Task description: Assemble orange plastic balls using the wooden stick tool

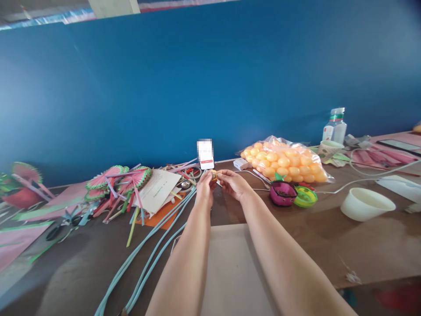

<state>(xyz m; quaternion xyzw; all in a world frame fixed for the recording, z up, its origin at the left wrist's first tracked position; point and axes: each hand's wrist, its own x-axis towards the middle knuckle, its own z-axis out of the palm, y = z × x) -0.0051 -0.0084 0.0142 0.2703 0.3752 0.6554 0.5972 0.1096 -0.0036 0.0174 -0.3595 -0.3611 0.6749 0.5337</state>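
Observation:
Both arms reach forward over the table. My left hand (pixel 205 188) is closed, with its fingertips pinching a small orange round piece (pixel 213 175) that has a dark, greyish middle. My right hand (pixel 233 183) is at the right side of the same piece, its thumb and index finger pinched at the edge. The piece is too small to name exactly, and the fingers partly cover it. Just behind the hands a phone (pixel 206 154) with a lit white screen leans upright against the blue wall.
A clear bag of orange balls (pixel 286 160) lies right of the hands. Before it sit a purple bowl (pixel 283 194) and a green dish (pixel 305 197). Farther right are a white tub (pixel 366 204) and bottles (pixel 334 125). Paper fans (pixel 108 180) and pale blue cords (pixel 154 237) lie left.

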